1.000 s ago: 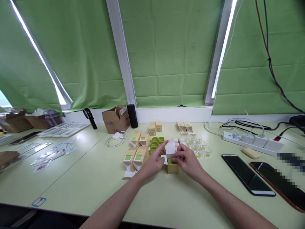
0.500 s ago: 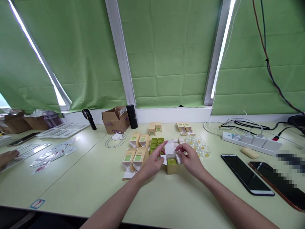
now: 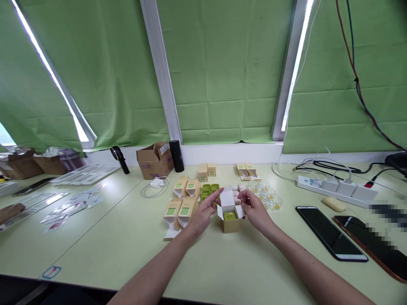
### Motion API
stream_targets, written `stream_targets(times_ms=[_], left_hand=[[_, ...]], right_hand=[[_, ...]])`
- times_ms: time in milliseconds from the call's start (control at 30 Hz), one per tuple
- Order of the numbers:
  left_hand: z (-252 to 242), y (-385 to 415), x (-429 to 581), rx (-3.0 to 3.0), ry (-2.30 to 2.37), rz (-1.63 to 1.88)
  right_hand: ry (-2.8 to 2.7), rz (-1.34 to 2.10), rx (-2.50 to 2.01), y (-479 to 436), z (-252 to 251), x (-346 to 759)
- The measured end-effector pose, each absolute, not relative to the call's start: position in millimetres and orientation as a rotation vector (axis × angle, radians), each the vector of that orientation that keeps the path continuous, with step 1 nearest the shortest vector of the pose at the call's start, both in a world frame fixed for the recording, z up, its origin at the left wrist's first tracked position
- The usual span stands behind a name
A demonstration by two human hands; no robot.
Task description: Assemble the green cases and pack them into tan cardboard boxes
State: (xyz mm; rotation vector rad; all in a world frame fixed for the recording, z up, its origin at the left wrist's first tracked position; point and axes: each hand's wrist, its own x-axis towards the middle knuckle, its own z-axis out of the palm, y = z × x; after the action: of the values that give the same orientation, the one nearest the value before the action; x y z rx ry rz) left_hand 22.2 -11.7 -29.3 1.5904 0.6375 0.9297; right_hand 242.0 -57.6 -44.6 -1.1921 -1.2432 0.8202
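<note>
A small tan cardboard box (image 3: 231, 227) stands upright in front of me, its white top flap raised and its side flaps spread. Inside sits a green square piece (image 3: 229, 216). My left hand (image 3: 203, 214) is at the box's left, index finger stretched to the edge of the raised flap and thumb apart from it, near the left flap. On the right, my right hand (image 3: 255, 208) has thumb and index finger closed at the right side flap; the fingertips partly hide it. Behind the hands are green square trays (image 3: 206, 187) and clear plastic cups (image 3: 267, 197).
Several tan boxes (image 3: 188, 207) stand left of my hands, with more (image 3: 247, 170) at the back. A phone (image 3: 330, 233), a power strip (image 3: 333, 188) and a soap-like bar (image 3: 333, 203) lie right. Another person's hand (image 3: 11, 212) shows far left, near flat packets (image 3: 70, 207).
My right hand has shifted slightly at the right side flap, which now leans outward more. The raised top flap stays up, and my left hand has hardly moved.
</note>
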Motion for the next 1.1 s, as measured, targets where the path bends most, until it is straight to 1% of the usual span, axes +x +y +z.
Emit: stream_targets(times_ms=[500, 1100], left_hand=[[-29, -16, 28, 1.533, 0.615, 0.966], [-31, -23, 33, 1.585, 0.617, 0.991]], right_hand=[[-1.121, 0.988, -1.162, -52, -41, 242], [-1.091, 1.041, -1.158, -56, -35, 242]])
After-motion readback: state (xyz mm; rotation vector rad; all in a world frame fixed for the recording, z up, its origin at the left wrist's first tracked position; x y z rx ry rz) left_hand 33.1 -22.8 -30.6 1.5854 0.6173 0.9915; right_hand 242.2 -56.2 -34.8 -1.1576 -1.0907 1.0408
